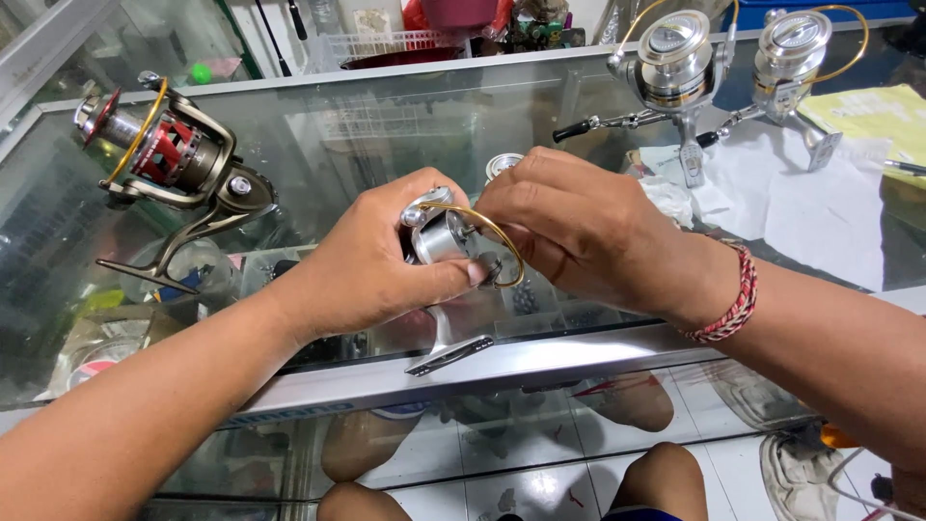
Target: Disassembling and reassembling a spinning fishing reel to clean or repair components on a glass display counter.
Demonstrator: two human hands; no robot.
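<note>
- Silver spinning reel (439, 236): held in the air over the glass counter (318, 145), between both hands, near the counter's front edge. Gold bail wire (497, 236) arcs across its front; the reel foot (449, 355) hangs below, pointing toward the aluminium counter rail (540, 362).
- Left hand (371, 265): closed around the reel body from the left, thumb pressed against the front near the bail.
- Right hand (579, 222): closed over the reel's right side, fingers curled at the rotor end; what the fingertips pinch is hidden. A red-and-white braided bracelet (735, 299) sits on this wrist.
- Handling note, as a judgement: the left hand appears to serve as the clamp, so it should hold the body steady while the right does the fine work; keeping the reel over the counter would let any small part land on glass, not on the floor.
- Bronze-and-red spinning reel (169, 154): resting on the glass at far left, well apart from the hands.
- Two silver spinning reels with gold bails (675, 58) (796, 48): standing at the far right of the counter, on white paper (801, 203).
- Small silver spool (502, 164): on the glass just behind the hands.
- Yellow-green pad (878, 111): at right edge.
- Below the counter: tiled floor (540, 482), the person's knees and a sandal visible through the glass.
</note>
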